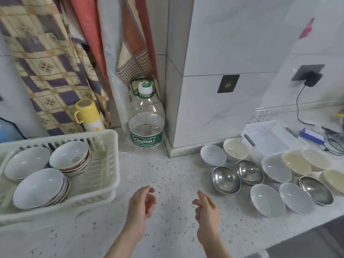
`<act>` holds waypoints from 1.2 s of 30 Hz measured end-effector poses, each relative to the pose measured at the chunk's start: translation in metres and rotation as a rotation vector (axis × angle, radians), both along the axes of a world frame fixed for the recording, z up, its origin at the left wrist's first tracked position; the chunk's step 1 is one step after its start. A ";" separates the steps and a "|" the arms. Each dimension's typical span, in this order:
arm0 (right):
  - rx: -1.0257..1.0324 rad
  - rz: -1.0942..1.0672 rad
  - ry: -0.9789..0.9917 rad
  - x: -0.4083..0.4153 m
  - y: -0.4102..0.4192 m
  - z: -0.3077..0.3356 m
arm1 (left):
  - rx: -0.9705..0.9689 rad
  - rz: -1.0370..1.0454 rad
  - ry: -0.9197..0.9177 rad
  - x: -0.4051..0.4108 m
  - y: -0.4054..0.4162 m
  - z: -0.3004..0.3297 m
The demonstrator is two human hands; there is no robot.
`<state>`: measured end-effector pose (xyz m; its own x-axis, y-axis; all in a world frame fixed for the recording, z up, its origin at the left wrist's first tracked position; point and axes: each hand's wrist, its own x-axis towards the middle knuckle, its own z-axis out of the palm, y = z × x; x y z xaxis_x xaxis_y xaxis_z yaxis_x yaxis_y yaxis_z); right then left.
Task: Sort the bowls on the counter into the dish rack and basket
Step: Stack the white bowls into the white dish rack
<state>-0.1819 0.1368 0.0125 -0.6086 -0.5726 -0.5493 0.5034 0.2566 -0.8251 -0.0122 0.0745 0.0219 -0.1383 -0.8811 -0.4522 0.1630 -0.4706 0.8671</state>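
A white plastic dish rack [109,146] at the left holds three stacks of white bowls [39,189]. At the right, several loose bowls lie on the speckled counter: white ones [267,202], steel ones [226,179] and cream ones [296,162]. Behind them sits a white basket [268,135] with nothing in it. My left hand [142,202] and my right hand [207,209] hover over the counter's middle, fingers loosely curled and apart, holding nothing.
A large clear water bottle [146,121] stands at the back by the wall corner. A yellow-capped flask [89,116] is behind the rack. Cables and a blue adapter [312,135] lie at the far right. The counter's front edge runs diagonally at lower right.
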 end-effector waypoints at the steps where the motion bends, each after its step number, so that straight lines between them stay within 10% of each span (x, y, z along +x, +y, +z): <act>1: 0.063 -0.009 0.003 -0.020 0.011 -0.006 | 0.024 -0.047 -0.025 -0.023 0.005 -0.004; 11: 0.333 -0.373 -0.060 -0.157 0.070 -0.039 | 0.159 -0.163 -0.096 -0.144 0.031 -0.029; 36: 0.105 -0.287 0.295 -0.206 0.055 -0.022 | 0.258 -0.217 -0.404 -0.242 -0.105 -0.052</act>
